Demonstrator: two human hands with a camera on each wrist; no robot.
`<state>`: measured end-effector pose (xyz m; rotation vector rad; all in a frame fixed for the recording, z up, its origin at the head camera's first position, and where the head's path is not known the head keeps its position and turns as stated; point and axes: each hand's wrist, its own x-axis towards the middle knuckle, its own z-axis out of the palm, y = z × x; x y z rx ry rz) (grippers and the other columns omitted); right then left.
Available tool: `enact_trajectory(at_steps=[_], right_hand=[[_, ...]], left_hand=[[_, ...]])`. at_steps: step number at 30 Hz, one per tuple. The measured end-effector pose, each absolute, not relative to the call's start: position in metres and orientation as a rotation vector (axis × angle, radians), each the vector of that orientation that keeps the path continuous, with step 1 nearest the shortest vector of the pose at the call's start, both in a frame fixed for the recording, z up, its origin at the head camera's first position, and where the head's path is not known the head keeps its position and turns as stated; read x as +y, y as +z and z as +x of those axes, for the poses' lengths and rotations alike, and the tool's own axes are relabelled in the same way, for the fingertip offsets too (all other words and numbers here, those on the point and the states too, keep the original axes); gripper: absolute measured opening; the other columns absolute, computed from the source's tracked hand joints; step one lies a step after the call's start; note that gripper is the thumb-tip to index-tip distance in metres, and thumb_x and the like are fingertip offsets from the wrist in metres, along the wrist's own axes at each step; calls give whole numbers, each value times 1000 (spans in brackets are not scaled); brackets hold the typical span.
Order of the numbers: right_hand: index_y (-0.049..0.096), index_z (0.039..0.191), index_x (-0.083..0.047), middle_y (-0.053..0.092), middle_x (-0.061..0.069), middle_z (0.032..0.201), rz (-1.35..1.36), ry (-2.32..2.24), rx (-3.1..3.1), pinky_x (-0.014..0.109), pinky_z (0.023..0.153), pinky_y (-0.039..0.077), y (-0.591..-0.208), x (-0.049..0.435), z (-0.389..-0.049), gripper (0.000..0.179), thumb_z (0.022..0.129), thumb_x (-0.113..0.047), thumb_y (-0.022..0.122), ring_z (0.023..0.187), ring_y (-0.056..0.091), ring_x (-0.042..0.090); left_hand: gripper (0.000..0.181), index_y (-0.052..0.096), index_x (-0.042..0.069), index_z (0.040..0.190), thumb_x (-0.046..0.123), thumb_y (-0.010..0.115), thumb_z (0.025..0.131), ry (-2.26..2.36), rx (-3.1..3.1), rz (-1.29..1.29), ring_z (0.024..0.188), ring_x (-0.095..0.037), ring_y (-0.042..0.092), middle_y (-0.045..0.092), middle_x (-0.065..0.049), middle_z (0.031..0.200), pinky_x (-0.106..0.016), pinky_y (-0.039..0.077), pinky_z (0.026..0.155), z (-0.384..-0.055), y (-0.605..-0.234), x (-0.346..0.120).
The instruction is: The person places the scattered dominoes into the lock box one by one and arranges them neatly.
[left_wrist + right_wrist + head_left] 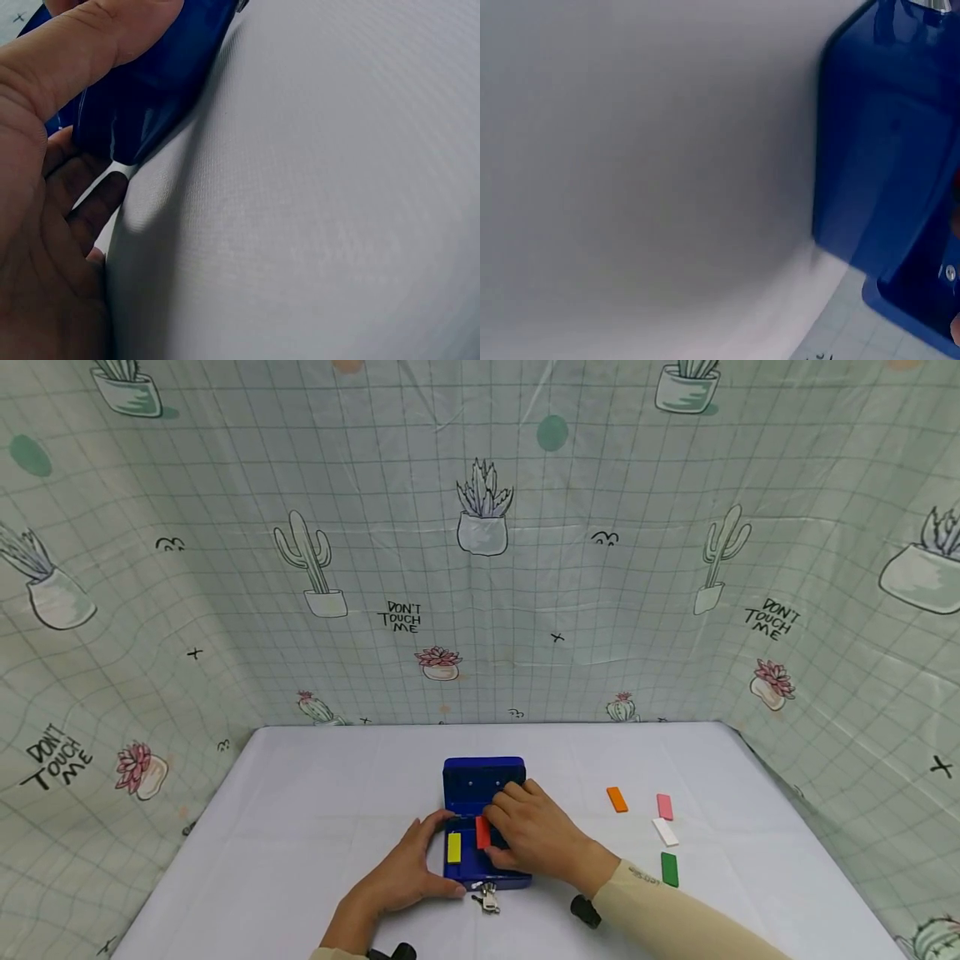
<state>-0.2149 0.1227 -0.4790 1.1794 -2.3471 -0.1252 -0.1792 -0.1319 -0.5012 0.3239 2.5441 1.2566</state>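
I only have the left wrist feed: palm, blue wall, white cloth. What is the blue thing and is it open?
Observer: It's a small blue box, lid up at the far side; head view shows the left hand holding its left edge.
Operator: Anything inside?
Observer: A yellow block lies in the left part, a red block beside it.
Operator: Where's the other hand?
Observer: The right hand reaches into the box, fingers over the right part, next to the red block. I can't tell whether it grips it.
Operator: More blocks outside?
Observer: Four on the table to the right of the box: orange block, pink block, white block, green block. Keys hang at the box front.
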Motion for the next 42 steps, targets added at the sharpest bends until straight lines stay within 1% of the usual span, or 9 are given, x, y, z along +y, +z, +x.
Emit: enact_trajectory(at_steps=[3, 9, 12, 17, 20, 29, 37, 42], right_hand=[[71, 110, -19, 66, -6, 98, 1199, -147, -2389, 31, 78, 40, -480, 115, -215, 43, 93, -58, 70, 93, 54, 17], [72, 111, -21, 66, -6, 99, 1232, -190, -2469, 30, 78, 36, -482, 105, -216, 45, 94, -62, 68, 95, 54, 16], [71, 109, -21, 65, -7, 98, 1240, -201, -2478, 30, 77, 35, -483, 102, -217, 44, 94, -63, 68, 94, 53, 16], [71, 107, -21, 63, -7, 95, 1240, -205, -2473, 29, 75, 33, -485, 99, -217, 44, 92, -64, 70, 92, 51, 16], [71, 105, -22, 62, -8, 94, 1234, -221, -2478, 29, 75, 33, -486, 98, -217, 45, 92, -64, 71, 91, 51, 15], [73, 108, -22, 63, -8, 95, 1233, -277, -2503, 29, 76, 35, -490, 96, -219, 47, 92, -66, 70, 93, 52, 15], [75, 114, -22, 65, -7, 99, 1256, -297, -2514, 29, 77, 37, -490, 94, -220, 49, 94, -66, 68, 95, 52, 16], [75, 114, -22, 66, -7, 101, 1258, -302, -2530, 29, 78, 38, -491, 94, -220, 48, 94, -66, 67, 96, 53, 16]], left_hand=[[110, 39, 24, 160, 43, 98, 69, 1266, 2533, 337, 160, -53, 13, 35, -11, 171, -79, 16, 121, -180, -501, -132], [110, 39, 23, 160, 41, 99, 69, 1291, 2517, 354, 160, -54, 11, 37, -11, 170, -78, 14, 122, -181, -503, -133], [111, 39, 24, 160, 41, 99, 68, 1295, 2514, 349, 160, -54, 11, 36, -11, 170, -78, 15, 122, -182, -504, -133], [111, 38, 26, 160, 43, 98, 69, 1283, 2502, 314, 159, -54, 11, 32, -13, 172, -79, 16, 121, -182, -504, -133], [111, 38, 26, 160, 44, 99, 69, 1279, 2501, 309, 160, -54, 11, 32, -13, 172, -79, 15, 121, -182, -503, -133], [110, 39, 26, 160, 42, 99, 69, 1289, 2504, 315, 159, -55, 11, 33, -15, 171, -80, 16, 120, -180, -501, -132], [110, 38, 26, 160, 45, 98, 70, 1283, 2501, 305, 159, -55, 11, 32, -14, 172, -81, 15, 119, -181, -502, -133], [111, 38, 26, 160, 45, 98, 70, 1290, 2491, 301, 159, -55, 11, 31, -16, 172, -81, 15, 119, -182, -503, -134]])
